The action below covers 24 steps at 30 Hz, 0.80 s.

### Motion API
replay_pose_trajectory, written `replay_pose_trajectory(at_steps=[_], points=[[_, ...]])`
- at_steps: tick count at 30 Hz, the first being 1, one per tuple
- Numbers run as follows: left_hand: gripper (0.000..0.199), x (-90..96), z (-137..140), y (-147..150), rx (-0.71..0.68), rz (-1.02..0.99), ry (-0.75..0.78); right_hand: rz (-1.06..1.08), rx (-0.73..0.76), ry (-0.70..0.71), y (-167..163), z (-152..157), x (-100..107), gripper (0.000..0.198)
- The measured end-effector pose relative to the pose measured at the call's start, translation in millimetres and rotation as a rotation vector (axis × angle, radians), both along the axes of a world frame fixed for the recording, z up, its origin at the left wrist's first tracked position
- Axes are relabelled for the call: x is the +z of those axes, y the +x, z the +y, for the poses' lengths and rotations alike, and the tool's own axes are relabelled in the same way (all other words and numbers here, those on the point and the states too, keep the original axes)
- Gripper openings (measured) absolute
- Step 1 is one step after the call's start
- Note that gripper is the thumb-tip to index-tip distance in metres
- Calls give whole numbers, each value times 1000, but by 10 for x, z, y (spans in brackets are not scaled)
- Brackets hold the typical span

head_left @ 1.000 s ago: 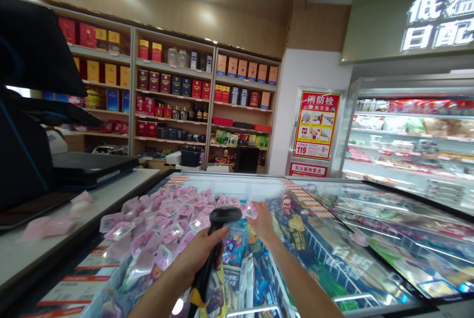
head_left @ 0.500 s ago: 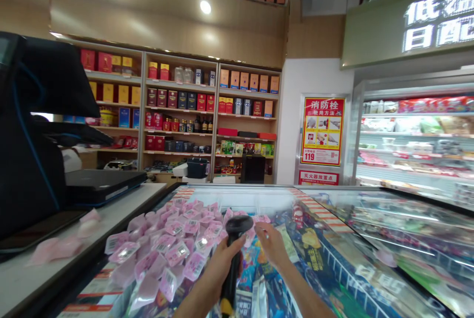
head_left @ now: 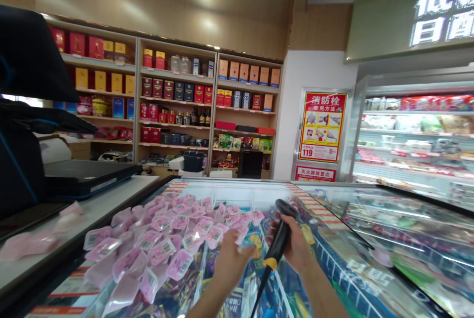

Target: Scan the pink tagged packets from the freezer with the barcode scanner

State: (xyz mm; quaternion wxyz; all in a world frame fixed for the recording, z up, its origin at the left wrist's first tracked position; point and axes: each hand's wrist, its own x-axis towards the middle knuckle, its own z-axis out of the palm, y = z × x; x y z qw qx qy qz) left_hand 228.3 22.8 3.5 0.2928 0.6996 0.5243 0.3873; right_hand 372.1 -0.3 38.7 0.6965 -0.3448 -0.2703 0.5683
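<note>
Right hand (head_left: 299, 248) clamps round the handle of a black handheld scanner with yellow trim (head_left: 280, 243), tilted, just right of the heap of pale-pink plastic cups with barcode labels (head_left: 163, 239). Half a second ago the left hand (head_left: 229, 256) gripped that scanner; now the left, thumb apart from its fingers and nothing visible in its grasp, is at the heap's near right edge. Whether its fingertips touch a cup is unclear. Beneath and right of the heap, a glass-topped chest freezer (head_left: 255, 192) holds white wire baskets (head_left: 335, 267) and colourful printed plastic bags (head_left: 233, 303); whether glass separates cups from bags cannot be made out. Left of the heap, blurred pink objects (head_left: 31, 245) lie on a white counter (head_left: 107, 212). Behind it, pale wooden shelves (head_left: 137, 110) carry red, yellow and orange boxes. Also left of it, a black monitor (head_left: 33, 61) is cut off; the scanner's black cord (head_left: 261, 289) runs out of view below.
</note>
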Motion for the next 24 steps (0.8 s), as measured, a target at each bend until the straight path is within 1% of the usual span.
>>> replay_pose_trajectory(at_steps=[1,2,4,6,10,12,14,15,17,20,22,23,24], points=[[44,-35,49,-67,91,140,61,9,20,8,38,-18,25,26],[45,-58,98,-113,121,203,81,6,51,21,64,-38,41,26],[48,-66,185,-133,141,306,97,-26,137,38,74,-79,47,30],[49,-45,246,-78,144,367,94,-78,210,21,44,-112,19,36],[41,-48,317,39,150,416,139,-166,294,-48,-18,-151,-88,45],[39,-94,346,34,139,418,162,-195,345,-79,-23,-164,-133,46],[40,-148,370,-4,133,417,173,-220,374,-113,-25,-172,-157,47],[42,-169,376,-26,132,418,173,-227,373,-126,-29,-173,-163,47],[45,-183,368,-66,130,424,166,-220,336,-109,-50,-165,-173,47],[50,-119,289,-91,148,423,165,-218,215,-9,-115,-113,-195,46],[48,-33,198,-85,137,296,196,-273,90,52,-179,-43,-205,45],[42,13,147,-79,88,170,182,-325,42,68,-221,-1,-206,44],[36,57,98,-73,3,8,125,-382,15,80,-270,43,-204,43]])
